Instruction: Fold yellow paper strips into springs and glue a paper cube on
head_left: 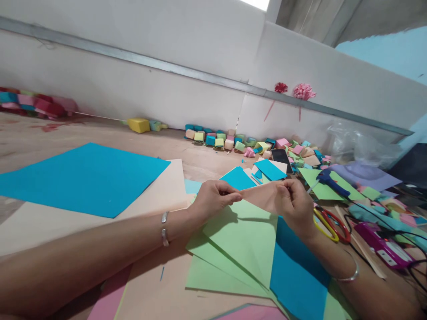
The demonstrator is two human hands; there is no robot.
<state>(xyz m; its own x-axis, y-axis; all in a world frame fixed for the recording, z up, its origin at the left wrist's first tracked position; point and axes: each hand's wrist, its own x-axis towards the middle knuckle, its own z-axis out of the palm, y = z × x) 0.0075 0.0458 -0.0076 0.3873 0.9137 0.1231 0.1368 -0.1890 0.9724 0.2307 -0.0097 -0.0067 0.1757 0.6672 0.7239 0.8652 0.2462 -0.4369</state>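
Note:
A strip of peach paper [262,198] is stretched between my two hands, above the stacked sheets. My left hand [215,198] pinches its left end between thumb and fingers. At the other end, my right hand [295,204] is closed on the strip, thumb towards me. Under the strip lie several light green paper sheets [243,249], overlapping at angles. A blue sheet [296,266] shows beneath them, below my right wrist. Scissors [333,224] with yellow and red handles lie just right of my right hand; their blades are hidden.
A large blue sheet [90,178] lies on peach paper at left. Several small folded paper blocks [220,140] line the wall. At right are a blue glue gun [332,183], a magenta power strip [383,246] with black cords, and a phone [282,160].

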